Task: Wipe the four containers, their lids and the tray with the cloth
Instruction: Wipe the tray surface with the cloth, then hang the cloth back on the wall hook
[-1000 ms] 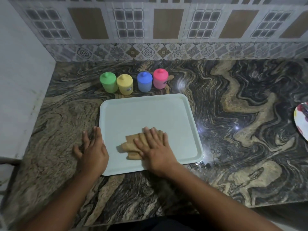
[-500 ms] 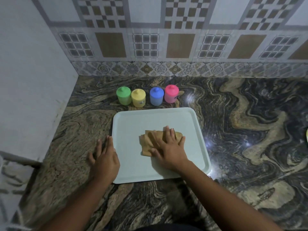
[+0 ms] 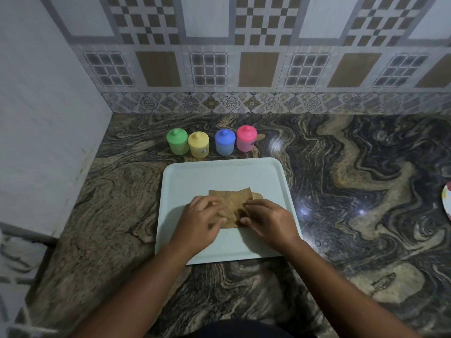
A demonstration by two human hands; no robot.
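Brown cloth [image 3: 230,203] lies crumpled near the middle of the pale mint tray [image 3: 219,174], and from my feed I see both hands on it. The left hand [image 3: 201,220] covers the cloth's left part, fingers curled down into the fabric and thumb pressed on its near edge. The right hand [image 3: 266,220] sits at the cloth's right side, fingers bent and pinching a fold against the thumb. The cloth's far edge sticks out beyond both sets of fingers.

Behind the tray, off it, stands a row: green container [image 3: 177,141], yellow container [image 3: 198,145], blue container [image 3: 225,142] and pink container [image 3: 246,139], all with lids on, the green and yellow touching. The tray rests on a dark marble countertop [image 3: 341,191] swirled with tan and glossy with light spots. A patterned tile wall [image 3: 244,57] runs along the back, a plain white wall [image 3: 36,118] stands on the left, and a plate [image 3: 446,203] shows partly at the far right.
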